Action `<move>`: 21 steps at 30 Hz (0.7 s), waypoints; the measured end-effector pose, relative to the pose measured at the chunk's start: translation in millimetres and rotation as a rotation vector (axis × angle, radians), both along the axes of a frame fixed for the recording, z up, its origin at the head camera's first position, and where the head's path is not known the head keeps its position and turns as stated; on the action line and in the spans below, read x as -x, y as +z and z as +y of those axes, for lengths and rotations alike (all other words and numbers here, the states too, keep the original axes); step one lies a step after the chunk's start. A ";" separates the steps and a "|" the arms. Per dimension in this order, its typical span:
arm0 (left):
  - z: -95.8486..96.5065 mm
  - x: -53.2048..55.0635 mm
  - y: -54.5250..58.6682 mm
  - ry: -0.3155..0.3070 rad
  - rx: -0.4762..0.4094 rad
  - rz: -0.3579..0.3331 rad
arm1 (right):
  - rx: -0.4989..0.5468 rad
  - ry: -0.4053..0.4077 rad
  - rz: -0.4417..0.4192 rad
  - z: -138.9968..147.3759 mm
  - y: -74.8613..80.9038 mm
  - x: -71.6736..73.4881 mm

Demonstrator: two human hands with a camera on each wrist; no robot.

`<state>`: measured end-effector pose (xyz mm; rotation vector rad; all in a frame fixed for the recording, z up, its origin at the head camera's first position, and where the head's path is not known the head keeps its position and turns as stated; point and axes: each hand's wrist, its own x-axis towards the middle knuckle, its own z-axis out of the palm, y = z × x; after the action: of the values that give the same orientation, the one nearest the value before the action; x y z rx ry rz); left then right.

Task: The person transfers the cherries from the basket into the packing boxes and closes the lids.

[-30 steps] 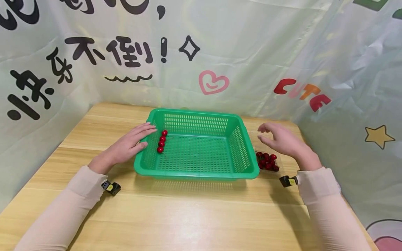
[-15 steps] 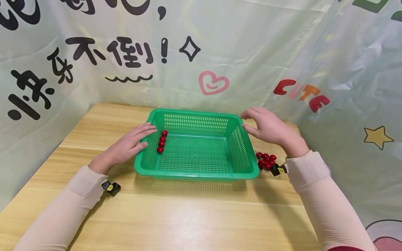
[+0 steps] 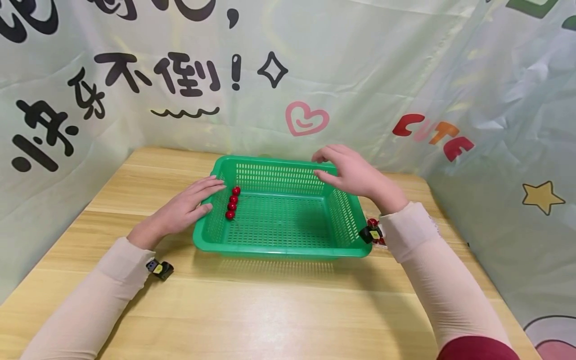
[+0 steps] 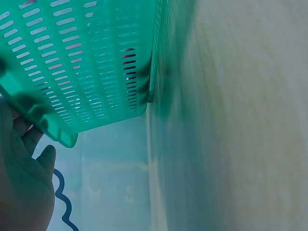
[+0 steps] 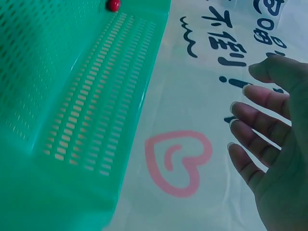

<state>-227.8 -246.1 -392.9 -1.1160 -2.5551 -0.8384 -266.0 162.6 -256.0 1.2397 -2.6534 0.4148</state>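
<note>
A green plastic basket (image 3: 283, 251) stands on the wooden table. Along its inner left side, several red cherries (image 3: 232, 199) lie in a row on the bottom. My left hand (image 3: 180, 207) rests on the left rim with fingers extended; the left wrist view shows the fingers (image 4: 32, 138) at the rim's outer side. Over the back right part of the basket hovers my right hand (image 3: 353, 172), its fingers loosely bent. The right wrist view shows nothing in that hand. More cherries (image 3: 372, 223) lie outside the basket's right wall, mostly hidden behind my right wrist.
A printed cloth (image 3: 360, 65) hangs behind and beside the table (image 3: 252, 310). Small black cameras sit on both wrists, the right one (image 3: 371, 233) overlapping the basket's right rim in the head view. Bare wood shows in front of the basket.
My right hand has moved left and back, from over the cherries outside the basket to above its back right part. The left hand, the basket and the row of cherries have stayed put.
</note>
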 end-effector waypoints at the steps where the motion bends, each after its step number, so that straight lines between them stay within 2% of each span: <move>1: 0.1 -0.1 0.1 0.000 0.000 -0.001 | 0.006 0.004 -0.007 -3.8 -0.7 1.4; 11: -0.1 0.3 0.0 0.000 0.003 0.001 | 0.051 0.058 -0.062 -41.5 -12.8 15.1; 21: 0.3 0.5 -0.2 -0.008 -0.001 0.014 | 0.115 0.063 -0.161 -72.9 -31.6 28.1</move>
<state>-228.3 -245.8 -393.0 -1.1284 -2.5408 -0.8302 -294.1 89.8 -287.5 1.3081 -2.6815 0.6950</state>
